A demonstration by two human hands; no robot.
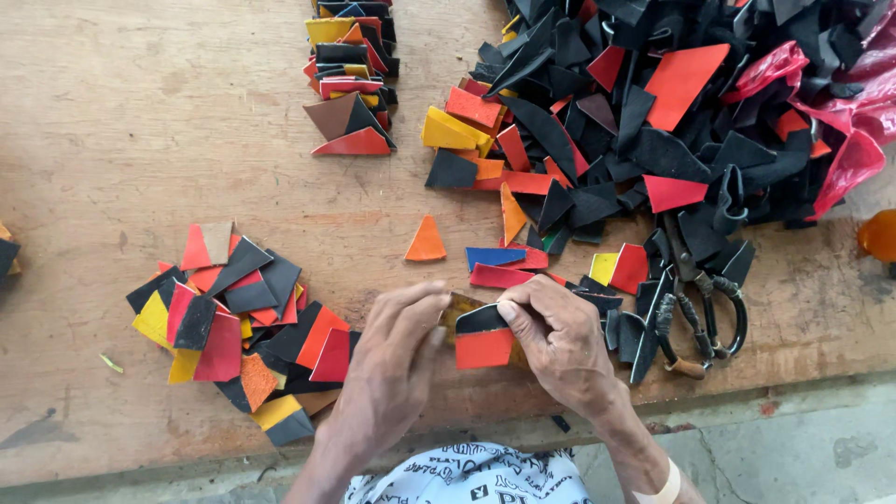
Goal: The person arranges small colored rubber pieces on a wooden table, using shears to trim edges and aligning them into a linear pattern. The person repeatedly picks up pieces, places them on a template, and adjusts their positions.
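I am pinching a black-and-red leather piece (483, 338) between left hand (397, 359) and right hand (558, 341); it risks slipping into the near scrap pile (238, 322).

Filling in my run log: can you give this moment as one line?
left hand: pinching stacked pieces | right hand: pinching same stack | scissors: beside right hand | table: sorted scrap piles

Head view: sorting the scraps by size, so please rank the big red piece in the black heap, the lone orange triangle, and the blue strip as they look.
1. Big red piece
2. and 3. Blue strip and orange triangle look alike; unranked.
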